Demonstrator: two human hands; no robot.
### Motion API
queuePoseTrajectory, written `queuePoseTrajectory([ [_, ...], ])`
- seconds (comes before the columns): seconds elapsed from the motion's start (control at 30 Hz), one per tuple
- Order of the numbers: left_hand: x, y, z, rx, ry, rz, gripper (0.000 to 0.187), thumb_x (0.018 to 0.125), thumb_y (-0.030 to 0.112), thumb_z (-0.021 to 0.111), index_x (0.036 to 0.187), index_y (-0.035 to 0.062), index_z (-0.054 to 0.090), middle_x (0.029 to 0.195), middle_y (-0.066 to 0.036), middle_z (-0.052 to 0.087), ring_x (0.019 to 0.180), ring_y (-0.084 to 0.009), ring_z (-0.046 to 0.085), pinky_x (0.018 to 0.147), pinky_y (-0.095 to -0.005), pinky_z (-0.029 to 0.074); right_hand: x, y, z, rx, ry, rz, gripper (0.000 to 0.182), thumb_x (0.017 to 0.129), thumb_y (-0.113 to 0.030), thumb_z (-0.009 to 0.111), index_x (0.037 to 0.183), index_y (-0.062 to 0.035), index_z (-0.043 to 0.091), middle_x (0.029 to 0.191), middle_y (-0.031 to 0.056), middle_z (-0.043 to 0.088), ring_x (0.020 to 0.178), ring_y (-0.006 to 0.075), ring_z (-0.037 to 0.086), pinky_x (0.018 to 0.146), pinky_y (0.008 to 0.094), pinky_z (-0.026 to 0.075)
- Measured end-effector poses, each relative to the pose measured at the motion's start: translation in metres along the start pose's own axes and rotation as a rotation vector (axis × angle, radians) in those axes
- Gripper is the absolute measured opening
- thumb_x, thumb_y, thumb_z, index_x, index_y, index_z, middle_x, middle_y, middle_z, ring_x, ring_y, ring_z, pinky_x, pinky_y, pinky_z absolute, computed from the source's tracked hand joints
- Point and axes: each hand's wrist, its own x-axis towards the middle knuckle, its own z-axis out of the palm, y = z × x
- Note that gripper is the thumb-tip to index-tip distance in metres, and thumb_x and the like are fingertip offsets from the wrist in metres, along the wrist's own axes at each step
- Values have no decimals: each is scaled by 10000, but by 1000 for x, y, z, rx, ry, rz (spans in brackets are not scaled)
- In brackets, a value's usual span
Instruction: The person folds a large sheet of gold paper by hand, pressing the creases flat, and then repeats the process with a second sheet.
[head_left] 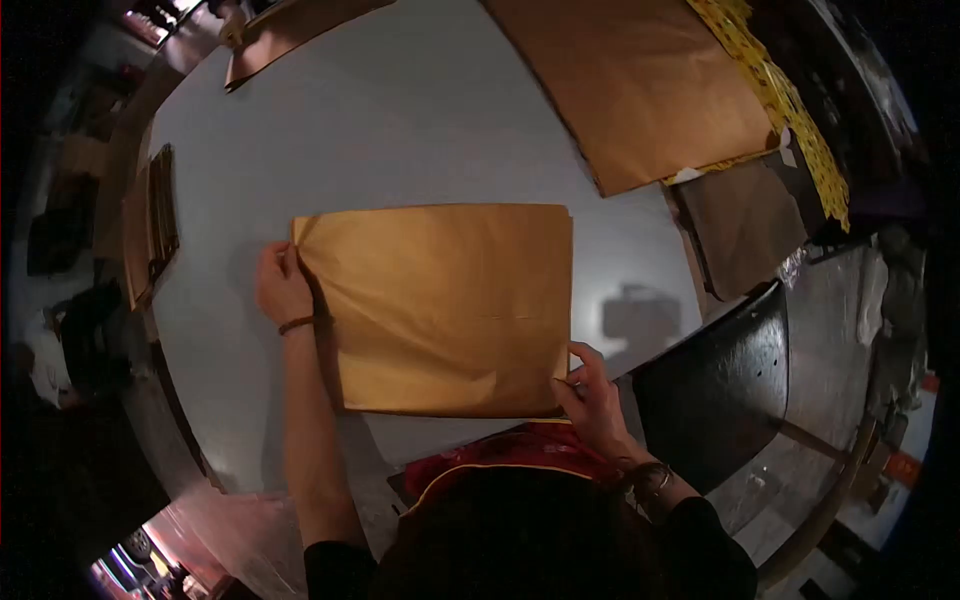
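A wide piece of brown kraft paper [450, 300] lies in front of me, slightly creased at its left side; its edges look doubled, as if it were folded. My left hand [283, 283], with a dark band at the wrist, pinches the paper near its upper left corner. At the lower right corner, the thumb and fingers of my right hand [590, 398] close on the paper's edge. A bracelet circles the right wrist.
The paper rests on a pale grey table [400, 130]. Large brown sheets [650, 90] lie at the upper right, beside yellow patterned material [775, 85]. Folded brown paper [152, 225] sits at the left edge, and another brown piece [300, 38] at the far edge. A black chair [715, 385] stands to the right.
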Motion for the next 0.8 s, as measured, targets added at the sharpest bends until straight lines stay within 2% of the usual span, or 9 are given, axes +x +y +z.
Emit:
queuePoseTrajectory([
  [0.03,-1,3,2,-13,-19,23,112,882,204,609,938,111,635,841,-57,637,754,-237,604,667,-353,467,0,6,3,80,33,24,473,878,-44,612,1312,-58,422,710,139,584,598,215,599,523,312,448],
  [0.1,1,5,-3,16,-59,-47,116,888,195,610,944,98,642,826,-58,633,731,-212,596,663,-333,468,-2,4,4,121,45,47,426,872,-38,616,1268,-49,462,731,145,595,611,226,608,525,323,457],
  [0.17,2,-2,2,8,-62,-26,130,889,208,615,945,95,646,829,-53,631,710,-196,585,645,-318,463,-3,2,4,167,42,61,380,865,-31,621,1225,-39,502,753,151,606,624,236,617,527,334,467],
  [0.23,1,-4,4,-23,-14,-30,143,894,221,611,942,92,651,845,-45,628,703,-188,578,639,-313,461,-2,1,3,13,102,-200,267,857,-46,629,1116,-28,565,813,158,625,661,283,631,542,362,488],
  [0.33,1,-2,4,-14,11,16,152,896,228,609,947,91,655,838,-42,626,697,-189,574,639,-321,462,-7,2,2,-17,66,-142,197,848,-67,640,1037,-34,593,842,150,629,695,328,628,566,372,507],
  [0.57,2,1,2,9,-13,58,149,895,226,608,962,104,661,794,-48,600,685,-206,561,630,-336,455,-9,1,5,-44,110,-203,136,835,-49,635,968,-45,610,824,137,618,668,334,612,545,379,503],
  [0.8,-1,9,-1,80,3,94,121,898,220,602,964,143,667,792,-45,595,680,-207,561,626,-336,457,-8,-2,7,-272,103,-272,131,791,-47,647,919,-62,628,759,104,594,604,292,601,522,358,492],
])
